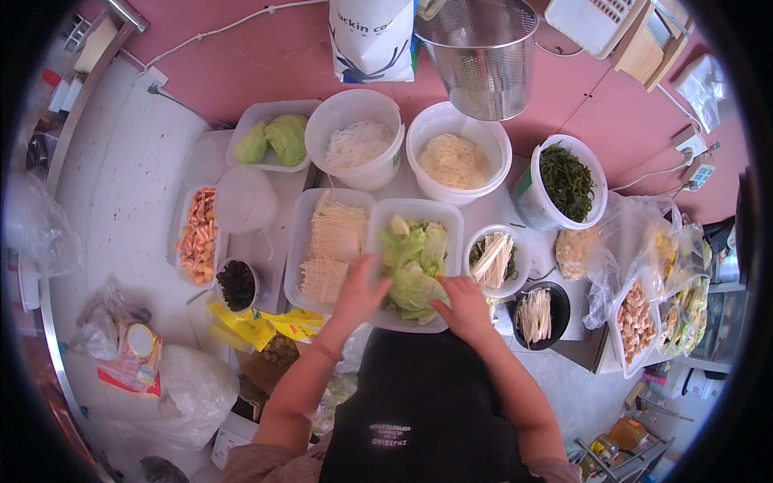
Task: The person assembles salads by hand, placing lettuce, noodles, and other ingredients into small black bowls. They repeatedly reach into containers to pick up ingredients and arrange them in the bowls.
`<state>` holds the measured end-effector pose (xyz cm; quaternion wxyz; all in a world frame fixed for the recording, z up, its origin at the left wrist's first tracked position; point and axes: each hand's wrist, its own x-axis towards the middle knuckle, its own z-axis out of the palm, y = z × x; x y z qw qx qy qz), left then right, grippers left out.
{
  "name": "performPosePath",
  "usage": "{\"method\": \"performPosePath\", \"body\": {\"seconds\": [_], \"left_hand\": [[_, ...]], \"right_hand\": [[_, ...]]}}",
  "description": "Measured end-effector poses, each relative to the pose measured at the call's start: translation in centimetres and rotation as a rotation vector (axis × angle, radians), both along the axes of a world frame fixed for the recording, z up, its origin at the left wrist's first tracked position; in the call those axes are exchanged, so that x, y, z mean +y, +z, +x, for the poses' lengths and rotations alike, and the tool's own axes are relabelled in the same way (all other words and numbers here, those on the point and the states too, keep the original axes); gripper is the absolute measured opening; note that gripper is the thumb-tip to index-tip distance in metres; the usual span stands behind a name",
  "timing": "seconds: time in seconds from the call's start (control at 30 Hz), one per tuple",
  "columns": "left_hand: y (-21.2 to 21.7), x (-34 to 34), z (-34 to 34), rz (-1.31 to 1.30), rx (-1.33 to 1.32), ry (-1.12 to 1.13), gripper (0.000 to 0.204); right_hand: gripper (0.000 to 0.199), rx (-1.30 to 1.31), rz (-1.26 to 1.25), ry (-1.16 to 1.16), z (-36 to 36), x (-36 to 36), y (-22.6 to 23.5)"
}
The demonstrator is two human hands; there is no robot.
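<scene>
Torn green lettuce leaves (415,270) are heaped in a translucent rectangular tub (456,229) right in front of me. At the tub's left wall, my left hand (362,288) is slightly blurred, its thumb toward the leaves and its fingers apart. My right hand (467,306) comes over the right wall, thumb and forefinger spread against the lettuce's edge. Pale enoki mushrooms (326,253) fill a matching tub just left, beside my left fingers. To the right of my right hand stands a small white bowl (525,251) with mushrooms and dark greens.
Behind stand white buckets of clear noodles (358,143), pale slices in liquid (453,161) and dark seaweed strips (566,181). A metal strainer (487,68) hangs above. Crab sticks (201,233) and black fungus (235,286) sit left; a black bowl (555,330) and sausage pieces (636,322) right.
</scene>
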<state>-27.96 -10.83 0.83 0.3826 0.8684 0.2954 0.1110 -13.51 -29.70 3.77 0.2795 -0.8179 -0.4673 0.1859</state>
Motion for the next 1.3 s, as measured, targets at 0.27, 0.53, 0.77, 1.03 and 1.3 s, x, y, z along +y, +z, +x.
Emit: {"method": "performPosePath", "body": {"seconds": [0.27, 0.53, 0.77, 1.03, 1.3], "left_hand": [[-1.3, -0.4, 7.3, -0.166, 0.264, 0.085, 0.032], [6.7, 0.6, 6.7, -1.113, -0.232, 0.05, 0.014], [5.6, -0.2, 6.8, -0.846, -0.162, -0.01, 0.017], [-0.5, 5.5, 0.6, -0.48, -0.271, 0.297, 0.011], [0.7, 5.0, -1.9, -0.296, -0.212, 0.349, 0.013]], "right_hand": [[0.046, 0.053, -0.088, 0.099, -1.2, 2.6, -1.6], [0.042, 1.1, 0.473, -0.388, 1.8, 1.8, 0.0], [0.014, 1.049, 0.655, -0.495, 4.0, 0.9, 1.2], [0.016, 0.908, 0.551, -0.643, 5.1, -2.3, -1.7], [0.016, 0.874, 0.468, -0.541, 4.2, 2.2, -2.4]]}}
